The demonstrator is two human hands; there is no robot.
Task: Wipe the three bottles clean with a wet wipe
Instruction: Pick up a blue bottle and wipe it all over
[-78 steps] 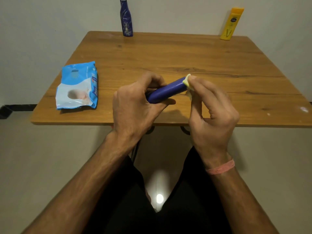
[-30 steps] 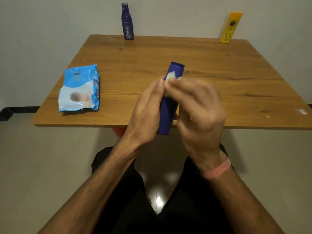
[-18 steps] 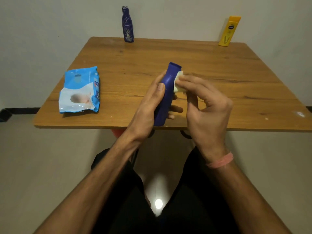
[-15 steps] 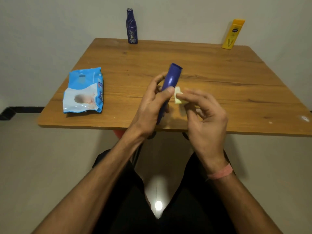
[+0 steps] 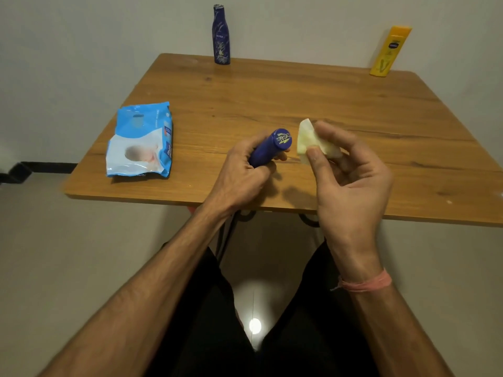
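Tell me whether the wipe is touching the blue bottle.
Apart. The head view shows bare table between the wipe in the right hand and the blue bottle.

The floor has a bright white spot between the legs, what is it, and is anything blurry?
Head view: the spot looks like a lamp's glare on the shiny floor; the right hand is slightly smeared at its fingertips; table edges bend from the wide lens.

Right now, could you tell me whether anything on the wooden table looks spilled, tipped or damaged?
Nothing stands out: the dark blue bottle and yellow bottle stand upright at the far edge, and the blue wipes pack lies flat.
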